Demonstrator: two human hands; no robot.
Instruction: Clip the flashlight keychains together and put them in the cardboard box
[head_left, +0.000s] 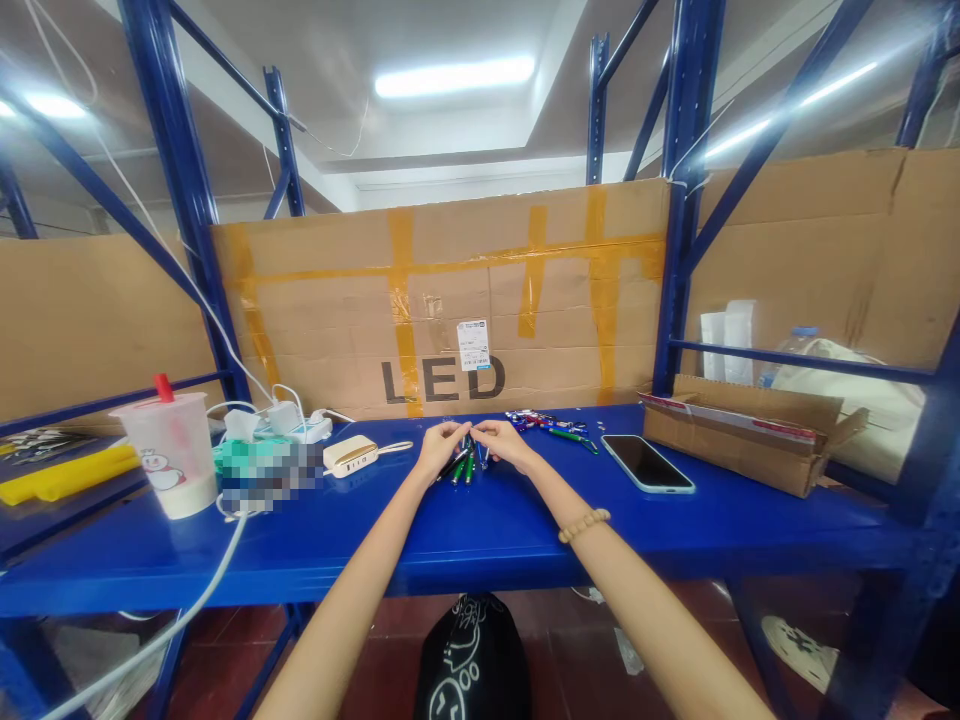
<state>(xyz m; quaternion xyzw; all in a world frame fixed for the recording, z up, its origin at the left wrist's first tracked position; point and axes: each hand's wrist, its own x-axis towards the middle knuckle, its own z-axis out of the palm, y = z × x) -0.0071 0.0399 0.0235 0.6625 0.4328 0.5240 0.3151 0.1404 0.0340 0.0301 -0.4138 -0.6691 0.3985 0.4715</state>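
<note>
On the blue shelf top (517, 520), my left hand (442, 448) and my right hand (506, 443) meet almost fingertip to fingertip, both with fingers pinched closed. Whatever sits between the fingertips is too small and covered to make out. Just below the fingers lies a bunch of slim shiny pieces (466, 468), green, dark and silver, partly hidden by the hands. Behind my right hand is a loose pile of similar small pieces (534, 420) in red, blue and silver. A green one (574, 438) points out of that pile to the right.
To the right lie a phone (647, 465) and an open cardboard box (731, 440). A cream power bank (351, 456), plugs with white cables (285, 418) and a drink cup (169, 460) stand left. A large cardboard sheet (337, 320) closes the back, between blue posts (679, 200).
</note>
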